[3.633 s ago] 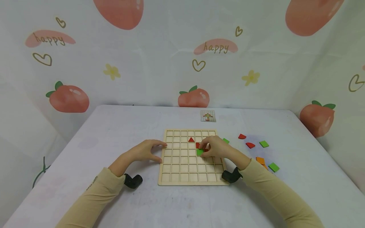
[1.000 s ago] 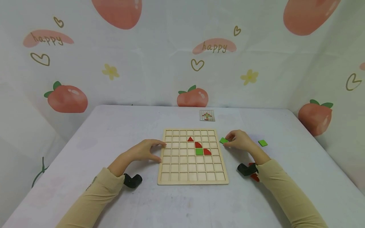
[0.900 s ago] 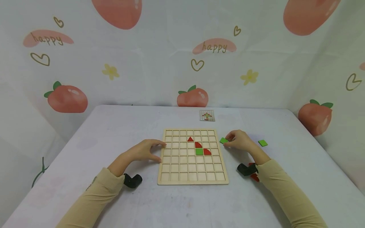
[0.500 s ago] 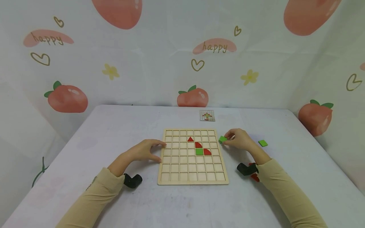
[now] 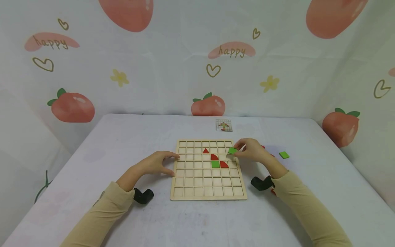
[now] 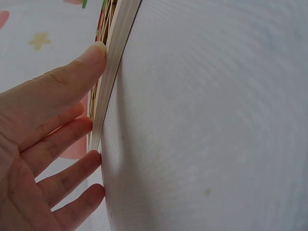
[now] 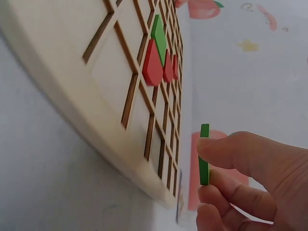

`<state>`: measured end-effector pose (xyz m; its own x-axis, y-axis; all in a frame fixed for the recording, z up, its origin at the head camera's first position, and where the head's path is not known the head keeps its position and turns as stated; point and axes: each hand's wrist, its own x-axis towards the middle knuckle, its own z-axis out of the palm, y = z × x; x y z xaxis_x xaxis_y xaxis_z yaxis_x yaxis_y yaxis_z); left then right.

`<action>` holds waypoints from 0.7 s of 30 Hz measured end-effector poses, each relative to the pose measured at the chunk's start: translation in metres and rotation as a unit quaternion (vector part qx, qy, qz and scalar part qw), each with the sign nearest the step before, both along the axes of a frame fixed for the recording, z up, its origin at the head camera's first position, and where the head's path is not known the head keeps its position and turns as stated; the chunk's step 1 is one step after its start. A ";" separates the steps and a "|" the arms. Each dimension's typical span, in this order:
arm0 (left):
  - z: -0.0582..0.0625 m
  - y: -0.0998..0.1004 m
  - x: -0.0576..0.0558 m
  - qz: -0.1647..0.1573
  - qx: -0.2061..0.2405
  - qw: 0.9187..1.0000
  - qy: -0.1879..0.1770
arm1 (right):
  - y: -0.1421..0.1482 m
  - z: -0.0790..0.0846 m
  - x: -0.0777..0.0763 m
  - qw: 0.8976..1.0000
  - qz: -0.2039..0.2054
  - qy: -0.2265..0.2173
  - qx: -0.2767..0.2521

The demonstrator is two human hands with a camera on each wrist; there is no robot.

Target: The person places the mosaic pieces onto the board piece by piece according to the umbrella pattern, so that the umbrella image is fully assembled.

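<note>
A wooden grid board (image 5: pixel 190 181) lies on the table. Set in its cells are a red triangle (image 5: pixel 205 151), two red quarter-round tiles, one higher (image 5: pixel 214 157) and one lower (image 5: pixel 224 164), and a green square tile (image 5: pixel 215 164). My right hand (image 5: pixel 253 150) pinches another green square tile (image 5: pixel 232 150) between thumb and fingers, raised over the board's upper right edge. The right wrist view shows this held tile (image 7: pixel 204 172) edge-on. My left hand (image 5: pixel 155 162) rests its thumb and extended fingers against the board's left side (image 6: pixel 115 62), thumb apart from the fingers.
A small pattern card (image 5: pixel 224 125) lies behind the board. To the right is a loose green square tile (image 5: pixel 284 155). Red pieces peek out behind the right hand (image 5: pixel 263 146) and beside the right sleeve (image 5: pixel 273 192). Black wrist mounts stick out at the left (image 5: pixel 143 196) and right wrists.
My right hand has left the tile set in the board, picked up another green square tile from the table and carried it left over the board's edge. The left hand has stayed put.
</note>
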<state>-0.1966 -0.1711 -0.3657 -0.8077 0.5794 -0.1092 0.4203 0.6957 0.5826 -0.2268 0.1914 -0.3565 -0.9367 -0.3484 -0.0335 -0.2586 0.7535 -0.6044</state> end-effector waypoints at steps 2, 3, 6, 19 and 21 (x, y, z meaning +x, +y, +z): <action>0.000 0.000 0.000 -0.002 -0.001 1.000 0.002 | -0.003 0.000 -0.001 1.000 0.009 0.002 -0.006; 0.000 0.000 0.000 -0.004 -0.002 1.000 0.004 | -0.005 0.000 -0.001 1.000 0.014 0.003 -0.007; 0.000 0.000 -0.001 -0.008 -0.002 1.000 0.007 | -0.012 -0.001 -0.002 1.000 0.029 0.003 -0.011; 0.000 -0.001 -0.001 -0.014 -0.003 1.000 0.011 | -0.047 0.001 -0.003 0.994 0.108 0.002 -0.009; 0.000 -0.001 -0.001 -0.013 -0.004 1.000 0.011 | -0.051 -0.001 -0.004 0.994 0.110 -0.002 -0.005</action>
